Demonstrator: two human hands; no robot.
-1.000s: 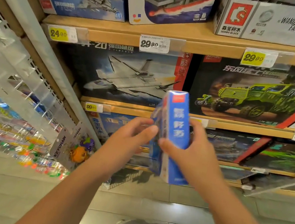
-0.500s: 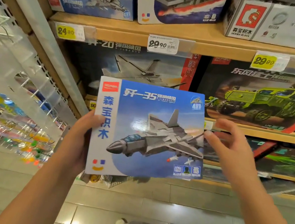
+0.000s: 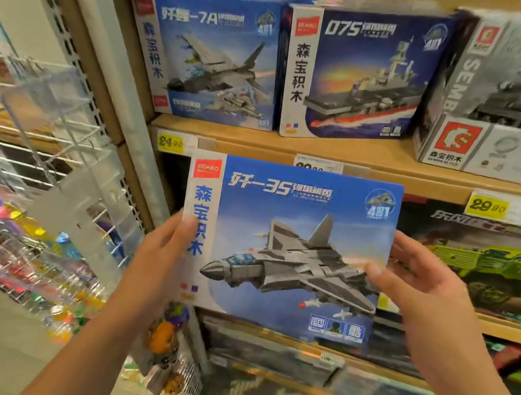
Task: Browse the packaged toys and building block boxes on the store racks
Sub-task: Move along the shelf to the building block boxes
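— Holding what, exactly?
— Both hands hold up a blue jet box (image 3: 292,248) at centre: left hand (image 3: 163,246) at nine o'clock, thumb on its front in a closed grip; right hand (image 3: 424,289) at three o'clock, thumb pinching the edge.
— And beyond?
— At twelve o'clock, a shelf (image 3: 363,161) carries a warship box (image 3: 358,71).

So the jet box (image 3: 284,250) up front reads "SEMBO" on a red tag, then "35" in its title and a "4" badge top right. Up on the shelf I can make out "7A" on the left plane box (image 3: 210,59), "075" on the warship box (image 3: 358,71), and "SEMBO" plus "WANDERING EARTH" on the grey box (image 3: 519,103). Yellow price tags: "24.90" (image 3: 171,143) and "29.90" (image 3: 487,205).
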